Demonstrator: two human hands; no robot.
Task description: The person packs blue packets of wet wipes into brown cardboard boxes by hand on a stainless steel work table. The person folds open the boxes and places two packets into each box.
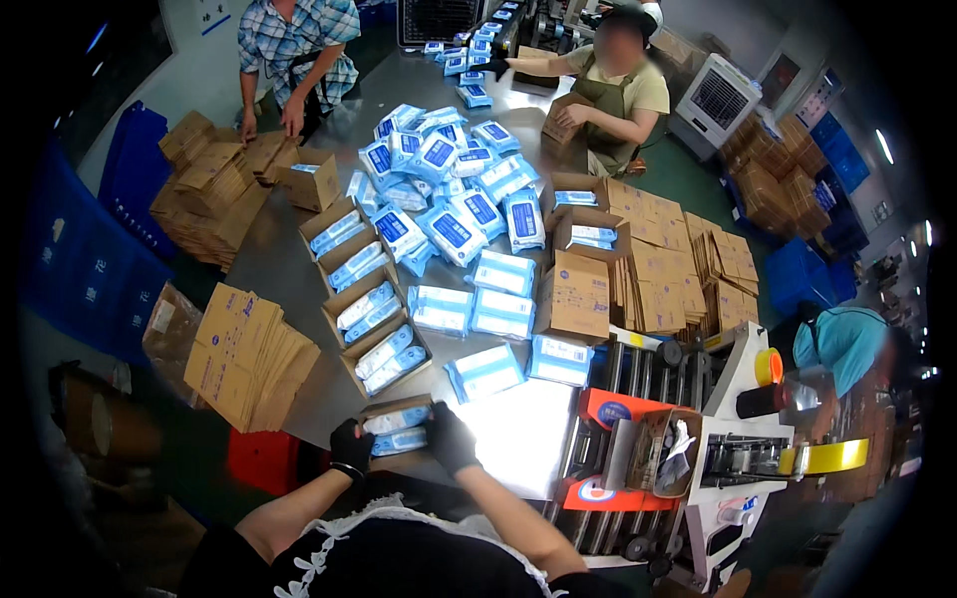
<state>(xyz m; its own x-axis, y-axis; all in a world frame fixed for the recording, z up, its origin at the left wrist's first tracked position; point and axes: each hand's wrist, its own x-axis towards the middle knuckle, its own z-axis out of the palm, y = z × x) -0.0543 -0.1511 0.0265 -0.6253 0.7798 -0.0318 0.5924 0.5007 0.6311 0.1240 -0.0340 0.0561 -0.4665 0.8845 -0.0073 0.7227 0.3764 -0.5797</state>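
Both my hands wear black gloves. My left hand [351,447] grips the left end of a small cardboard box [384,462] near the front of the metal table. At its right end, my right hand [452,439] clasps the same box, fingers bent over the side. Two blue-and-white wipes packs [399,420] lie side by side inside it. Just beyond, a row of open boxes [346,351] holds more packs in pairs. Several loose packs [484,374] lie flat to the right of my right hand, and a big heap of them [439,189] covers the middle of the table.
A box-taping machine [648,448] with rollers and yellow tape stands to my right. Flattened cartons [249,359] are stacked at the left, and more cartons [658,259] at the right. One person [299,60] handles cardboard far left; another [623,95] holds a box far right.
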